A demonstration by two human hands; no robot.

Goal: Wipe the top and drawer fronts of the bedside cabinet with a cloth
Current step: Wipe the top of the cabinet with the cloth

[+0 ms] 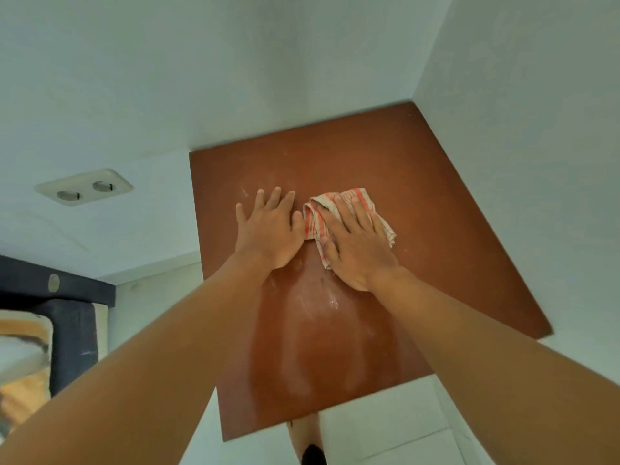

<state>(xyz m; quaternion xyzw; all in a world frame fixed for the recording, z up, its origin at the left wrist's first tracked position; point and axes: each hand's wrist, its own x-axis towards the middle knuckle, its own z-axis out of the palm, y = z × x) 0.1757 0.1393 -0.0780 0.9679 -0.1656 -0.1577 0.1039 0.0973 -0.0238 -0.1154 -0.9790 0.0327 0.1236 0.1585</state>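
Dust streaks (322, 297) mark the near half of the top surface of the bedside cabinet (436, 213); farther in, the left hand (268, 229) lies flat, fingers spread, seemingly bracing, while the right hand (359, 246) presses the striped cloth (313, 223) flat, fingers straight, ready to wipe toward the corner walls (503, 78)

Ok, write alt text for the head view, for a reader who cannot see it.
A person's right hand presses a red-striped cloth flat on the brown cabinet top, while the left hand rests flat beside it. Pale smears mark the nearer surface.
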